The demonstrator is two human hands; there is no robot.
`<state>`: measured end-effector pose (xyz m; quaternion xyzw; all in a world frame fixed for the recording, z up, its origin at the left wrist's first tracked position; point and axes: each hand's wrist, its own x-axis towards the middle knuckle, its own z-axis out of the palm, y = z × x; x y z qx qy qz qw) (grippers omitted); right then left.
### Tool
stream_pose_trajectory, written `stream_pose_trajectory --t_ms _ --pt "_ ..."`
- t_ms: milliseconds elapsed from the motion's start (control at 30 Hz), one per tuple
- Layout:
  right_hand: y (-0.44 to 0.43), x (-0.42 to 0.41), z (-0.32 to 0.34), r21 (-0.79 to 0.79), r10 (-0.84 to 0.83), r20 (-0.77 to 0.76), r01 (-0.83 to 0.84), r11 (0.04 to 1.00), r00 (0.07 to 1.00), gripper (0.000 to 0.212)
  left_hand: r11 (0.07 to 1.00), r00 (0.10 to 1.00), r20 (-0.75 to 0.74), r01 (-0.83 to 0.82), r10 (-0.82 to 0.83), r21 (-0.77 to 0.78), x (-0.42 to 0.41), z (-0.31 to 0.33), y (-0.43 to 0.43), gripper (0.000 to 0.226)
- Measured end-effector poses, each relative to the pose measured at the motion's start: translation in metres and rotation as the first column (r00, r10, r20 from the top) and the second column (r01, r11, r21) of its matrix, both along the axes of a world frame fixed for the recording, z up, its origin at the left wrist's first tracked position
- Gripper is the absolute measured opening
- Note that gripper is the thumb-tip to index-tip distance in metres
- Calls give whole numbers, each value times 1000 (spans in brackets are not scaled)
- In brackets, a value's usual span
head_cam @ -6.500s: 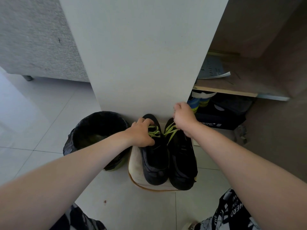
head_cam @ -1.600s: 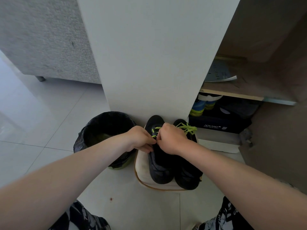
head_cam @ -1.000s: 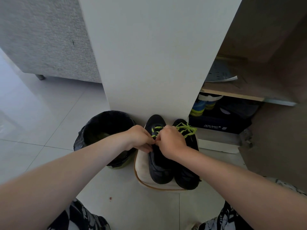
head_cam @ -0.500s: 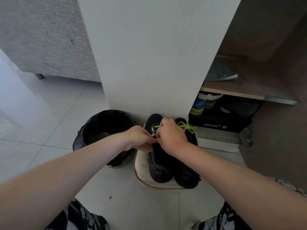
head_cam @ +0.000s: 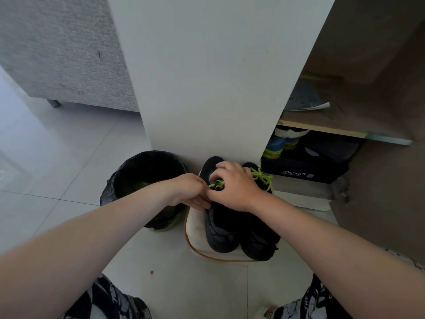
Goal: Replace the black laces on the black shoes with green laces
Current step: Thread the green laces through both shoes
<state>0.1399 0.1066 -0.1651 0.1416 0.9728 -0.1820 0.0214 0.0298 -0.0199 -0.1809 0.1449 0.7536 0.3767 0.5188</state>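
Right hand (head_cam: pixel 234 186) had crossed from the right shoe (head_cam: pixel 259 242) to the left shoe (head_cam: pixel 220 236), fingers curled, pinching its green lace (head_cam: pixel 217 184); left hand (head_cam: pixel 187 192) lay against the same shoe, grip not discernible. Black shoes, soft and matte, judged light, stood on a cream pad (head_cam: pixel 195 233), best steadied at the collar. That lace was thin, limp cord, probably slippery, to be pinched near its ends.
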Motion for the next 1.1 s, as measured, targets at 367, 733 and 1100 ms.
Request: stream_pose_trajectory --t_ms 367,733,1100 --pt "7 -2 10 65 -25 234 10 998 972 43 1000 997 81 4 -6 24 -44 31 -22 15" --pt "14 1 11 41 -3 234 -6 999 972 39 950 969 228 15 -91 313 -23 27 -5 32" --pt "22 0 4 59 -2 265 -14 998 964 40 635 439 -459 559 -772 -534 -27 51 0 36"
